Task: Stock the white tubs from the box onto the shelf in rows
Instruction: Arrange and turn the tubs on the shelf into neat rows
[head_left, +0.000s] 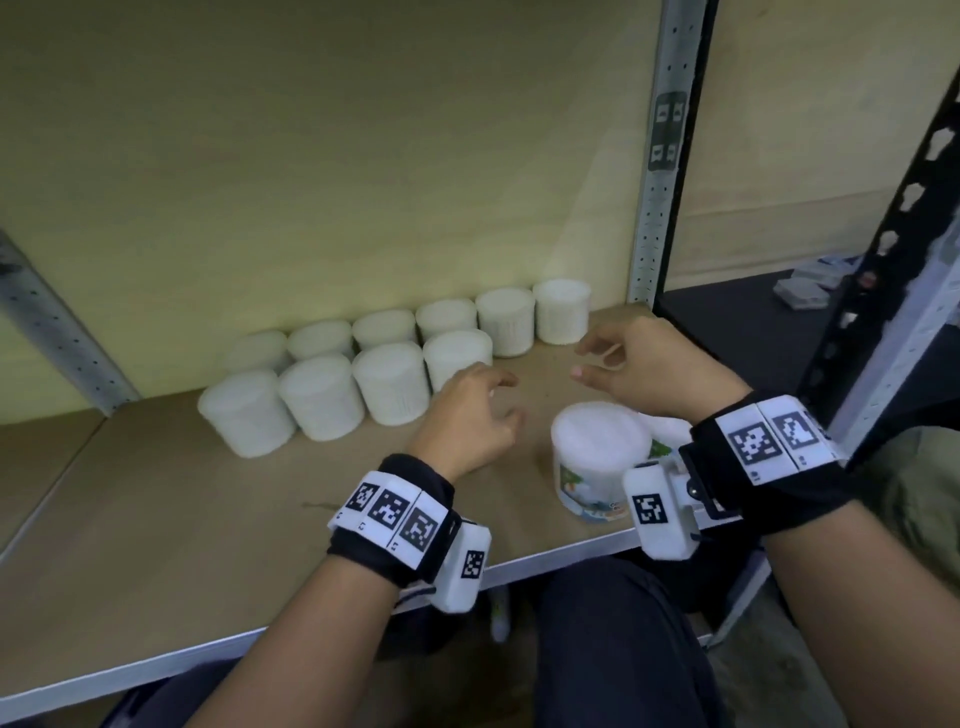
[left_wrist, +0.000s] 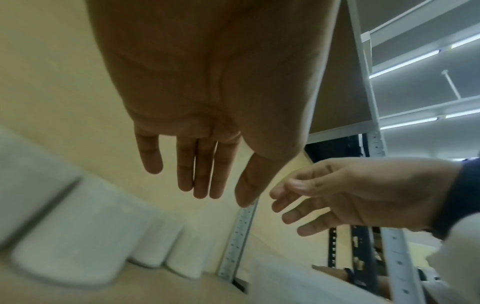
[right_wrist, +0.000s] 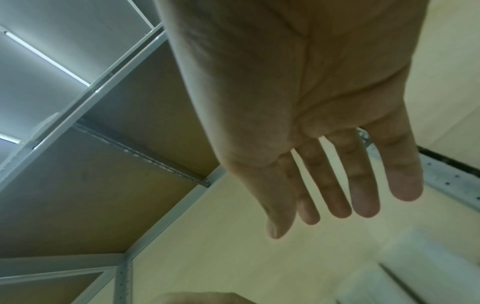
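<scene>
Both hands hovered above the wooden shelf (head_left: 156, 499), palms down and holding nothing. The left hand (head_left: 467, 421) had its fingers (left_wrist: 201, 176) loosely extended and slightly spread; the right hand (head_left: 654, 369) likewise showed relaxed, nearly straight fingers (right_wrist: 361, 185), with no object between them. Ten white tubs (head_left: 322, 397) stood upright on the shelf in two rows against the back panel (head_left: 311, 156): six in the rear row, ending with the rightmost rear tub (head_left: 561, 310) near the perforated grey upright (head_left: 660, 197), and four in the front row, touching or just beside one another. The left hand was just beside the right end of the front row. A further tub with a printed label (head_left: 597, 457) stood apart, near the shelf's front edge, below and between the two hands. Each wrist carried a black band with square coded markers (head_left: 389, 512).
</scene>
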